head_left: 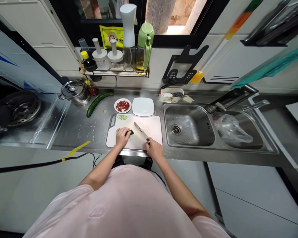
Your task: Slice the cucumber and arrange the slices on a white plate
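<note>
On the white cutting board point(152, 127), my left hand point(122, 137) is closed on a short piece of cucumber point(131, 132), whose dark green end shows beyond the fingers. My right hand point(154, 148) grips the handle of a knife point(140, 130); the blade points up and left over the board, a little right of the cucumber piece and apart from it. Several thin cucumber slices point(122, 117) lie in an overlapping row at the board's upper left. Behind the board stand a plate of chopped red pieces point(122, 105) and a white square plate point(143, 106).
A whole cucumber point(98, 102) and a steel pot point(75, 93) are at the left, with a black pan point(15, 107) farther left. The sink point(190, 127) adjoins the board's right side. Above hangs a rack point(114, 73) with bottles and jars. A faucet point(255, 105) is far right.
</note>
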Available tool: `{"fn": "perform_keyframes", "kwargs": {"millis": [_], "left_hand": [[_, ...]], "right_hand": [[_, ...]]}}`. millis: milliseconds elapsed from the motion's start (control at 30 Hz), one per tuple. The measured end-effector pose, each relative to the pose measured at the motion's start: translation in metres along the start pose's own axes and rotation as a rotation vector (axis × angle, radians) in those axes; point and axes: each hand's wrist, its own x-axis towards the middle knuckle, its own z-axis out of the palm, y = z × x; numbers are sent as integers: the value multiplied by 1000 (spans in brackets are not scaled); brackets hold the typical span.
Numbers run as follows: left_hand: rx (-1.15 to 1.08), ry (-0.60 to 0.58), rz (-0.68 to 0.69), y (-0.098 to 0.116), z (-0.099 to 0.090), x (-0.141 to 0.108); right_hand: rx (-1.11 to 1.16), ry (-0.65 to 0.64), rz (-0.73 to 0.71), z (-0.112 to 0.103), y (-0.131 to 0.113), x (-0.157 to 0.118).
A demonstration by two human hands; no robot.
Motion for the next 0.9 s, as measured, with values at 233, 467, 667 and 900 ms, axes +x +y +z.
{"fn": "perform_keyframes", "kwargs": {"millis": [233, 467, 667, 900], "left_hand": [[-112, 77, -99, 9, -9, 20], [-55, -154, 23, 38, -23, 44], [-10, -391, 145, 52, -31, 59], [-76, -486, 148, 54, -33, 66]], "right_hand": [[-69, 104, 2, -1, 3, 2], [-143, 201, -77, 0, 5, 2], [-172, 225, -181, -3, 8, -1], [-164, 201, -189, -2, 9, -1]]}}
